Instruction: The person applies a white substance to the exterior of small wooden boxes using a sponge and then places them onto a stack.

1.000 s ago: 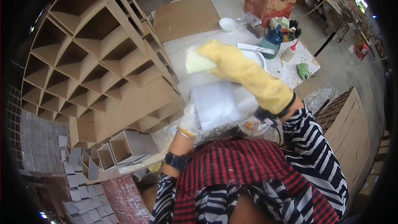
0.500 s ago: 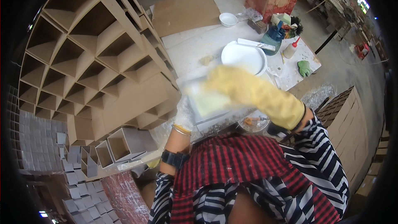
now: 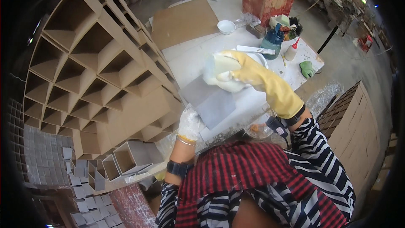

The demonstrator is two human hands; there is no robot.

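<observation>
My right hand (image 3: 240, 69), in a yellow rubber glove, grips a pale, whitish sponge (image 3: 219, 68) above the table. Behind that glove a white round basin (image 3: 265, 61) is mostly hidden, with a white strip (image 3: 255, 50) lying across its far side. Below the sponge rests a flat-faced grey piece (image 3: 216, 109), one part darker than the other; whether it is a panel or a box I cannot tell. My left hand (image 3: 190, 122), in a white knit glove, holds it at its left edge, the fingertips partly hidden.
A tall brown cubby shelf (image 3: 122, 88) stands at the left, with grey boxes (image 3: 133, 156) by its foot. Farther back are a brown board (image 3: 183, 21), white bowl (image 3: 226, 27), red box (image 3: 268, 2), blue-green jug (image 3: 272, 42), red-tipped bottle (image 3: 292, 50) and green cloth (image 3: 307, 69).
My right hand has lifted the sponge off the grey piece and moved it away toward the basin. The grey piece's top now shows. My left hand stays at its edge.
</observation>
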